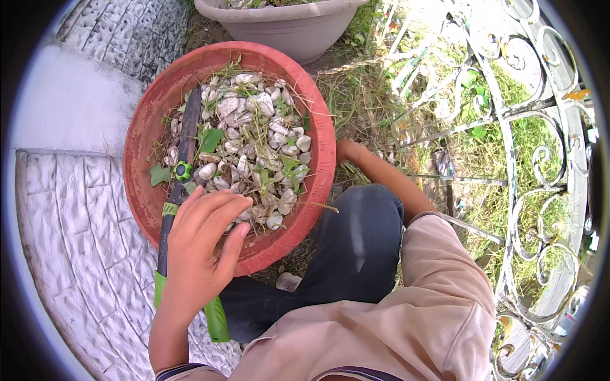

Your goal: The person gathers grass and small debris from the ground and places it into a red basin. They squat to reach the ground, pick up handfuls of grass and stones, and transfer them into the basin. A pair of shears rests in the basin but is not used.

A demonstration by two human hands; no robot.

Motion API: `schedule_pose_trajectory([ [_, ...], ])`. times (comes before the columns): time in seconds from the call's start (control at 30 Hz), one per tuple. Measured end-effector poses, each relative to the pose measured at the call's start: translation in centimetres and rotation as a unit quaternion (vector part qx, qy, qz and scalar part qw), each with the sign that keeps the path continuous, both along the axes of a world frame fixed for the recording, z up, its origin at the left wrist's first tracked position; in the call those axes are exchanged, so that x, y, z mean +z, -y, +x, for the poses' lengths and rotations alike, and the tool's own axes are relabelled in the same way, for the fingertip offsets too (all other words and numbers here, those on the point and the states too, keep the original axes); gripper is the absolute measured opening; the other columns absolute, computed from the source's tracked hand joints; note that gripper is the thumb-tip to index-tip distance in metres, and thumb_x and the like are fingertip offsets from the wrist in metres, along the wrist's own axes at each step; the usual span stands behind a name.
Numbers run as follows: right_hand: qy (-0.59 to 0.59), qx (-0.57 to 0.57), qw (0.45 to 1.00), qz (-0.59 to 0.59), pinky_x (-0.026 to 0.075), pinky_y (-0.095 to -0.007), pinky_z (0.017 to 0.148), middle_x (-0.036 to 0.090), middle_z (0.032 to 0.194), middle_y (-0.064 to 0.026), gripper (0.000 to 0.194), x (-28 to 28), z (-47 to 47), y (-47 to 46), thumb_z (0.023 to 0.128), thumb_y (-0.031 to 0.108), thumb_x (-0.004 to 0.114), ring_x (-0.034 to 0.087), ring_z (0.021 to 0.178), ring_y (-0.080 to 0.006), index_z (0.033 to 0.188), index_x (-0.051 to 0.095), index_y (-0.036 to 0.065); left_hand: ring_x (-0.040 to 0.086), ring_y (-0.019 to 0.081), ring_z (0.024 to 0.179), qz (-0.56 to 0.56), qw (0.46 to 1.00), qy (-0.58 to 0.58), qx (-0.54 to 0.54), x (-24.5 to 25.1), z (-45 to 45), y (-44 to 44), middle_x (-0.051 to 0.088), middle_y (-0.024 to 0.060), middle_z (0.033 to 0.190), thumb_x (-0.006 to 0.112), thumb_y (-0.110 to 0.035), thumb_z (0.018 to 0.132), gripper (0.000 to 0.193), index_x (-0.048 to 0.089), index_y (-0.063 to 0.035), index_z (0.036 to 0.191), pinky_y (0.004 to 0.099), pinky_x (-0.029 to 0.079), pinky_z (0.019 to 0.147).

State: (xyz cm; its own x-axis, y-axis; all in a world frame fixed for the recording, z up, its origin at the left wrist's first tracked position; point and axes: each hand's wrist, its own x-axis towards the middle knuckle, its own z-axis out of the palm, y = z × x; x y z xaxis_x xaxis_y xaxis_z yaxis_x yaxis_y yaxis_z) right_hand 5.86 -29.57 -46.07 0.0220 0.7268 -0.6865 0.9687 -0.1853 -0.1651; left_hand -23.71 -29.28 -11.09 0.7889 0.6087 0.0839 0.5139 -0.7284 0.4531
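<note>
A round terracotta-red planter (320,157) stands before me, holding whitish pebbles (231,105), wilted grass stems and a few green leaves. Hedge shears (189,126) with dark blades and green-tipped handles lie along its left side, blades on the pebbles and handles out over the near rim. My left hand (205,233) hovers above the handles and the near pebbles, fingers loosely spread and nothing in it. Down past the planter's right side reaches my right hand (349,150); the rim hides part of it, so its fingers and anything in them cannot be made out.
A larger pale planter (290,24) stands beyond the red one. On the left runs a white stone-textured wall (81,228). A scrolled metal grille (505,143) with peeling paint spans the right side, over grass (362,109). My bent knee (362,224) is close to the red planter.
</note>
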Motion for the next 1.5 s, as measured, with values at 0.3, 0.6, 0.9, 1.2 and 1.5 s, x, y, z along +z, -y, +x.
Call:
schedule_pose_trajectory([
  [0.3,0.011,-0.331,0.881,0.337,0.049,-0.0462,0.093,0.067,0.108,-0.0225,0.030,3.6,17.5,-6.6,0.080,0.020,0.063,0.063,0.103,-0.0386,0.095,0.068,-0.006,0.062,0.0380,0.104,-0.141,0.944,0.138,0.265,-3.9,-1.6,8.1,0.063,0.0200,0.102,0.056,0.002,0.086,0.014,0.064,0.0030,0.097,0.0474,0.048,0.094],
  [0.6,0.175,-0.130,0.957,0.190,0.044,-0.0434,0.103,0.043,0.137,-0.0194,0.045,-16.1,24.6,-14.1,0.092,0.016,0.049,0.049,0.124,-0.0348,0.134,0.039,0.002,0.044,0.0439,0.125,0.093,0.946,-0.017,0.311,-13.1,-0.5,10.7,0.050,0.0233,0.126,0.046,-0.012,0.095,0.026,0.056,0.0007,0.116,0.0562,0.034,0.105],
  [0.9,0.290,0.122,0.934,0.171,0.029,-0.0414,0.116,0.022,0.157,-0.0191,0.078,-17.7,29.2,-20.0,0.091,0.018,0.051,0.023,0.145,-0.0331,0.155,0.008,0.004,0.045,0.0413,0.124,0.110,0.927,-0.065,0.353,-14.5,1.1,10.1,0.052,0.0236,0.128,0.039,-0.021,0.097,0.037,0.052,0.0034,0.122,0.0539,0.033,0.107],
  [1.2,0.194,0.184,0.933,0.238,0.027,-0.0475,0.117,0.029,0.155,-0.0161,0.071,-17.6,31.0,-22.2,0.092,0.010,0.045,0.031,0.142,-0.0318,0.154,0.010,0.008,0.052,0.0390,0.117,0.093,0.928,-0.094,0.350,-13.7,1.9,9.7,0.061,0.0199,0.121,0.040,-0.024,0.101,0.037,0.058,0.0037,0.118,0.0509,0.037,0.105],
  [1.5,0.180,0.195,0.961,0.074,0.029,-0.0488,0.115,0.041,0.145,-0.0227,0.057,-18.7,32.1,-20.3,0.091,0.023,0.049,0.038,0.137,-0.0370,0.142,0.038,0.002,0.053,0.0381,0.112,0.091,0.928,-0.095,0.349,-14.4,0.3,10.7,0.061,0.0190,0.114,0.040,-0.018,0.090,0.033,0.059,0.0002,0.110,0.0511,0.038,0.101],
])
